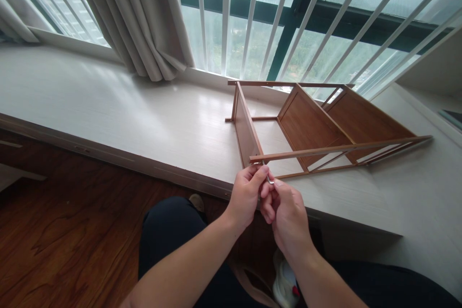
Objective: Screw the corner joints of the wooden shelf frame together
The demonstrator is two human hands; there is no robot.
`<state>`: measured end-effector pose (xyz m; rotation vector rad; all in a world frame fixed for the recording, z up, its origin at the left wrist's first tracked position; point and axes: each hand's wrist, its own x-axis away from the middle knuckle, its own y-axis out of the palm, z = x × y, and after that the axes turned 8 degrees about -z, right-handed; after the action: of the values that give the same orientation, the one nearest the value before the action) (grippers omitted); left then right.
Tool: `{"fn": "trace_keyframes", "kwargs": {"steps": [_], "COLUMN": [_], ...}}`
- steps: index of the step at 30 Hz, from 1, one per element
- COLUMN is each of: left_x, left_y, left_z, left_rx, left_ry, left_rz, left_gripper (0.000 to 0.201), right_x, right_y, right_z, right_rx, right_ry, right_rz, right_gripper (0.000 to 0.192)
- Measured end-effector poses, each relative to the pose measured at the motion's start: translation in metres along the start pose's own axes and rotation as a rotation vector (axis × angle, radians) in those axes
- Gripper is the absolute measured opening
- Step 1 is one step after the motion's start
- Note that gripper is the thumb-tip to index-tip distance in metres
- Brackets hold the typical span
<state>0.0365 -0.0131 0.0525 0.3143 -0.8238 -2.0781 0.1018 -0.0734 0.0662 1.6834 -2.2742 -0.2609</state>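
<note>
A brown wooden shelf rack (314,130) lies on its side on the pale window ledge. At its near left corner, my left hand (249,190) pinches a small silver Allen key (269,178) close to the end of the frame rail. The key's bent end sticks out to the right, where the fingertips of my right hand (288,207) are closed on it. One end of the key points up at the rail; whether it sits in a screw is hidden by my fingers. Both hands are just off the ledge's front edge.
Behind the rack stand white window bars (252,14), with a grey-beige curtain (140,19) to their left. The ledge (126,106) runs left above a dark wooden floor (72,231). My knee (169,236) is below its edge, and a white object with a red spot (285,281) lies between my legs.
</note>
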Motion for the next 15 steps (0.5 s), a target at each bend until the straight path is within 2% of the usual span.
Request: {"fn": "trace_keyframes", "kwargs": {"steps": [9, 15], "left_x": [0.0008, -0.0003], "left_y": [0.0008, 0.0014], "left_z": [0.0026, 0.0032], "left_rx": [0.003, -0.004], "left_ry": [-0.011, -0.025], "left_rz": [0.029, 0.034], "left_gripper": [0.038, 0.038], "right_x": [0.0008, -0.0003], "right_y": [0.0045, 0.0029], "right_z": [-0.0062, -0.0047], "right_rx": [-0.447, -0.474], "right_ry": [0.172, 0.197], "right_rz": [-0.112, -0.138], "right_gripper": [0.031, 0.034]}}
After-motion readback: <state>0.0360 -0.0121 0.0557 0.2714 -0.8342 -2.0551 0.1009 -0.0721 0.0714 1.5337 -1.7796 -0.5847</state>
